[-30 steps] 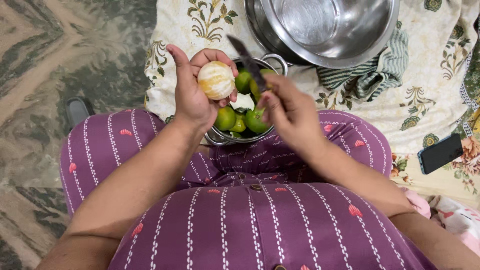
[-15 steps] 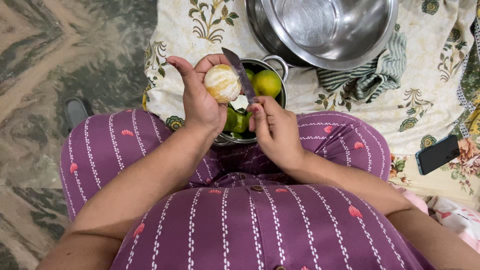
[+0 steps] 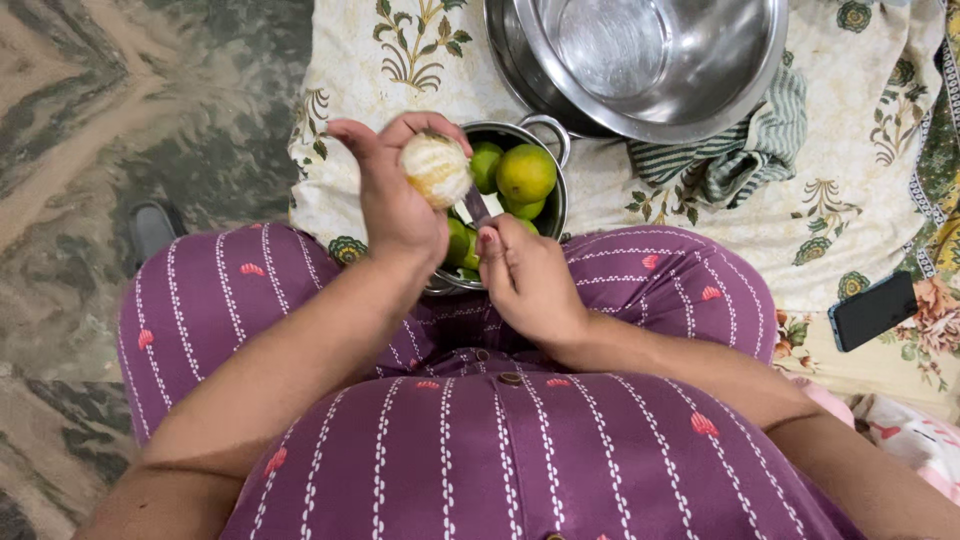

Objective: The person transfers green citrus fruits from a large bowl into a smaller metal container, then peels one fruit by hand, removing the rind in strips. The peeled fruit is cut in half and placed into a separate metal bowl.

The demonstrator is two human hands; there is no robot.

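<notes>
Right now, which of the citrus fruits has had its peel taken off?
The pale one held up in the left hand: the peeled fruit shows whitish pith, while the green fruits in the small steel pot keep their skins.

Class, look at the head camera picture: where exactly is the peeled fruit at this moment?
The peeled fruit sits in the left hand, left of centre, just above the small steel pot of green fruit.

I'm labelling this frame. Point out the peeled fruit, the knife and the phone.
peeled fruit (image 3: 436, 168), head view, pale middle.
knife (image 3: 476, 206), head view, visible blade.
phone (image 3: 873, 311), head view, dark screen.
</notes>
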